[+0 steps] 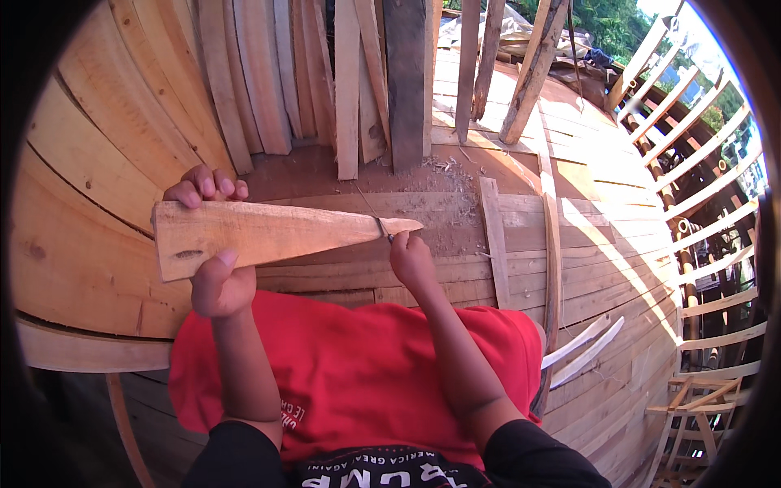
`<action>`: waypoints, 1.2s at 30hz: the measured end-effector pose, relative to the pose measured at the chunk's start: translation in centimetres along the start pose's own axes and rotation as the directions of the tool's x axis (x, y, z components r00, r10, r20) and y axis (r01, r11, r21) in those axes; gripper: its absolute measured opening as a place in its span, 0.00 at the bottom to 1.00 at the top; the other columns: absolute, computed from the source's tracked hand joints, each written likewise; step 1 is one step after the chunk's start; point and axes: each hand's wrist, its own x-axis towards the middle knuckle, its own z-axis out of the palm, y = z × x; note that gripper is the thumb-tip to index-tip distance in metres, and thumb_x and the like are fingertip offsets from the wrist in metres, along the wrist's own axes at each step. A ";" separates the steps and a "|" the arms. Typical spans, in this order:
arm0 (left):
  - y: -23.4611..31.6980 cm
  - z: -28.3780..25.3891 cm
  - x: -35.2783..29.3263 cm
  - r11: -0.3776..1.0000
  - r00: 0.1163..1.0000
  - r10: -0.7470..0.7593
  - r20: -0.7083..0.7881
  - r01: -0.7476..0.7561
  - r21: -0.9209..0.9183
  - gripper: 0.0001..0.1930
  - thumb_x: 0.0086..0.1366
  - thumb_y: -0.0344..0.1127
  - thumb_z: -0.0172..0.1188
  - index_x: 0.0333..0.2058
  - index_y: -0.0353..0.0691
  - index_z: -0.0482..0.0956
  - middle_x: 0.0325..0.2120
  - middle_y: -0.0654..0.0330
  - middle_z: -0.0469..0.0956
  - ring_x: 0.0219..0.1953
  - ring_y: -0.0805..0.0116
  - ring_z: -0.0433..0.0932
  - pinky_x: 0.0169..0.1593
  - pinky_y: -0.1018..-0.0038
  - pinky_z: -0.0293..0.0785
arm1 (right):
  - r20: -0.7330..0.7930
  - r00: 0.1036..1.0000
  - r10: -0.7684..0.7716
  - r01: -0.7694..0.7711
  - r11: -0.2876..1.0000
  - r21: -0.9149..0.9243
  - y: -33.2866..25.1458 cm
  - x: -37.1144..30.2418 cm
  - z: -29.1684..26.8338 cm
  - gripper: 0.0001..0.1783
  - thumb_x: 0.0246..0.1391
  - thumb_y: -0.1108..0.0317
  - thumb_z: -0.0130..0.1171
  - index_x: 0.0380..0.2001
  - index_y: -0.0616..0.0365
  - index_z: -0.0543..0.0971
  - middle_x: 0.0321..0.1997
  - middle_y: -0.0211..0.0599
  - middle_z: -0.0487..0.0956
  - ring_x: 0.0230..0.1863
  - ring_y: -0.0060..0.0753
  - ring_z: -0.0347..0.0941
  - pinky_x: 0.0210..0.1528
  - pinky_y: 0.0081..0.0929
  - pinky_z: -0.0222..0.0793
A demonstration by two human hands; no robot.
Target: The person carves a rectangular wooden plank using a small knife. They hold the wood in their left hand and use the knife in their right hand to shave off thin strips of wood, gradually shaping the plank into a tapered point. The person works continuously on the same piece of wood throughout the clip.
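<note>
Black sleeves (537, 457) show; our left hand (221, 286) grips wood (260, 232), our right hand (413, 263) a dark tool (390, 238); the tip (405, 224) looks thinned, the rest not yet.

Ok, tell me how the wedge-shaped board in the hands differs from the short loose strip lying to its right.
The wedge-shaped board narrows to a point, while the short loose strip keeps roughly one width. The board is raised in the left hand; the strip lies on the planks, with neither hand on it. The board points sideways to the right, whereas the strip runs away from the person. Both are bare wood.
</note>
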 end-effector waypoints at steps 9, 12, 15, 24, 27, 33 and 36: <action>-1.2 1.8 -3.1 0.992 0.997 -0.062 -0.049 0.056 -0.114 0.35 0.47 0.38 0.53 0.57 0.35 0.62 0.37 0.50 0.73 0.45 0.50 0.73 0.59 0.50 0.66 | -0.030 1.000 0.003 -0.002 0.999 0.033 -0.1 -1.3 -1.0 0.33 0.64 0.50 0.35 0.30 0.70 0.81 0.35 0.67 0.79 0.43 0.70 0.76 0.49 0.56 0.69; -1.6 -0.6 -2.7 0.987 0.996 -0.044 0.076 0.055 -0.153 0.32 0.47 0.39 0.53 0.53 0.36 0.64 0.38 0.50 0.72 0.44 0.51 0.72 0.58 0.49 0.65 | -0.046 0.999 0.006 -0.004 0.999 0.033 0.3 -0.6 -0.4 0.33 0.64 0.51 0.35 0.30 0.70 0.81 0.35 0.67 0.79 0.43 0.70 0.75 0.49 0.56 0.69; -1.3 -1.5 -2.0 0.990 0.993 -0.103 0.058 0.108 -0.092 0.27 0.49 0.40 0.53 0.49 0.38 0.65 0.36 0.51 0.72 0.41 0.52 0.72 0.53 0.51 0.67 | -0.014 1.000 -0.016 0.016 1.000 -0.019 -1.7 -1.8 -1.3 0.33 0.64 0.51 0.35 0.30 0.71 0.81 0.35 0.67 0.79 0.43 0.71 0.75 0.50 0.57 0.69; -1.2 1.6 -2.7 0.990 0.987 -0.024 0.160 0.045 -0.130 0.17 0.55 0.40 0.55 0.42 0.42 0.63 0.30 0.56 0.69 0.34 0.60 0.70 0.43 0.60 0.67 | -0.084 0.996 -0.019 0.021 0.999 0.026 0.1 -1.0 -0.7 0.33 0.64 0.52 0.35 0.31 0.71 0.81 0.34 0.68 0.79 0.42 0.71 0.76 0.50 0.58 0.68; -1.1 1.2 -2.8 0.994 0.997 -0.044 0.063 0.051 -0.099 0.17 0.55 0.41 0.55 0.41 0.43 0.62 0.29 0.58 0.68 0.31 0.63 0.68 0.41 0.62 0.66 | -0.043 0.998 -0.050 0.050 0.999 -0.007 -1.3 -1.9 -1.3 0.33 0.64 0.52 0.35 0.29 0.71 0.80 0.33 0.68 0.79 0.41 0.71 0.76 0.49 0.58 0.68; -0.8 1.6 -3.5 0.995 0.994 -0.037 0.106 0.046 -0.091 0.17 0.56 0.40 0.56 0.41 0.42 0.62 0.30 0.57 0.68 0.32 0.62 0.69 0.41 0.62 0.67 | 0.024 0.998 -0.066 0.066 0.997 0.026 -5.2 -4.7 -2.9 0.33 0.65 0.52 0.35 0.26 0.71 0.80 0.32 0.69 0.78 0.41 0.73 0.75 0.49 0.59 0.68; -0.8 2.8 -3.2 0.996 0.995 -0.042 0.092 0.049 -0.076 0.17 0.55 0.41 0.55 0.41 0.44 0.62 0.29 0.59 0.67 0.31 0.63 0.68 0.41 0.63 0.65 | -0.145 0.989 0.007 -0.007 1.000 0.004 2.5 0.7 -0.3 0.34 0.65 0.52 0.35 0.26 0.73 0.79 0.31 0.70 0.78 0.40 0.73 0.75 0.48 0.59 0.68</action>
